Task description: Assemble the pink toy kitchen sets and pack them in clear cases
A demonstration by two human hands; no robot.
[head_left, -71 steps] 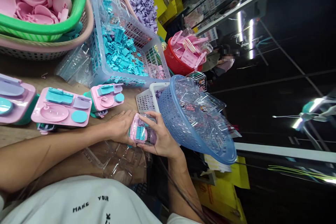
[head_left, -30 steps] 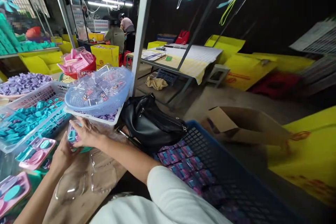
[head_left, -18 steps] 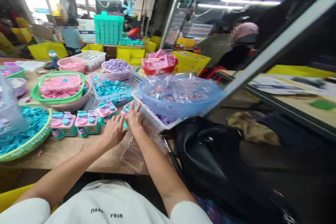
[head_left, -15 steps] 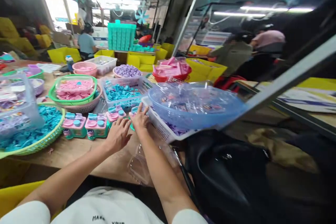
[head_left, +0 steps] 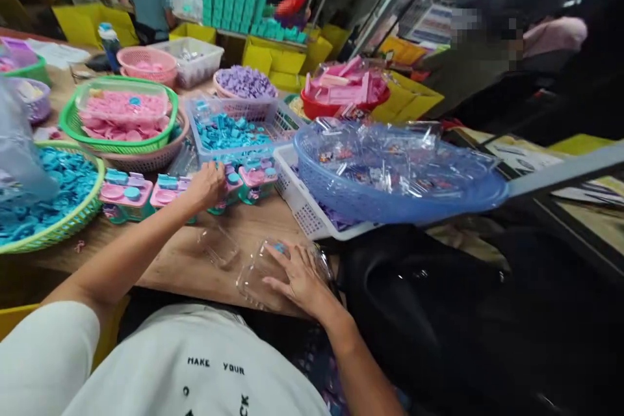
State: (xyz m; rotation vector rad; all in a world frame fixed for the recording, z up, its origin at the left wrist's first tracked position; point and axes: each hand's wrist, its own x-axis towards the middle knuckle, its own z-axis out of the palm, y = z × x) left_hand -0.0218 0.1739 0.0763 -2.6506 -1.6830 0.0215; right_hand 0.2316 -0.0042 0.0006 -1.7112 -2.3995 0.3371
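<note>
Along the table stands a row of small pink, teal and blue toys (head_left: 125, 195), which look like miniature kitchen units. My left hand (head_left: 207, 187) is at the middle of this row, fingers bent together against a toy; what they pinch is hidden. At the row's right end is another such toy (head_left: 257, 179). My right hand (head_left: 302, 276) lies with fingers spread over a clear plastic shell (head_left: 256, 279) near the table's front edge. A small blue piece (head_left: 279, 247) shows by its fingertips. Another clear plastic piece (head_left: 218, 246) lies between my hands.
A lime basket (head_left: 92, 208) of blue parts is at left. Behind the toys are a green basket (head_left: 71, 120) with pink parts and a crate (head_left: 195, 136) of blue parts. A blue basin (head_left: 316, 175) of clear packs rests on a white basket (head_left: 305, 214) at right.
My right hand has left the toy row and come down to the clear plastic shell. My left hand has shifted slightly up and left onto the toys. The view has tilted downward.
</note>
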